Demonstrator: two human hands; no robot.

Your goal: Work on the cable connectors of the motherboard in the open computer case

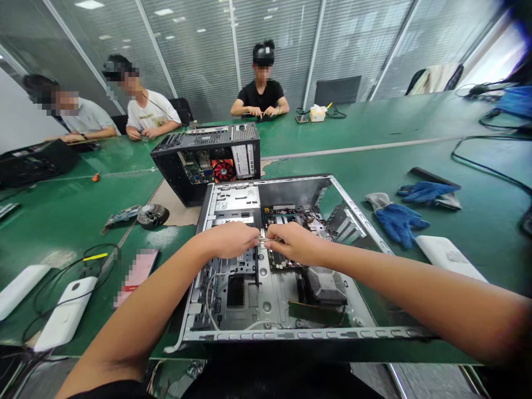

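Note:
My left hand [235, 239] and my right hand [294, 244] are close together over the middle of an open computer case [299, 334] lying on its side. Both are pinched on a thin, light grey cable [262, 239], a short piece of which shows between the fingertips. Under my right hand is a motherboard [276, 260], partly covered. To the left, below my left hand, is the metal drive cage [236, 198]. A finned heatsink [326, 285] sits in the near right of the case. One pale cable [209, 302] curves along the near left inside.
Behind the case stands a second computer tower [178, 180] with a red fan. Blue work gloves [401, 221] and a white power bank [449, 257] lie right. On the left are a pink-covered item [136, 277], another power bank [68, 310] and cables. Three people sit across the green table.

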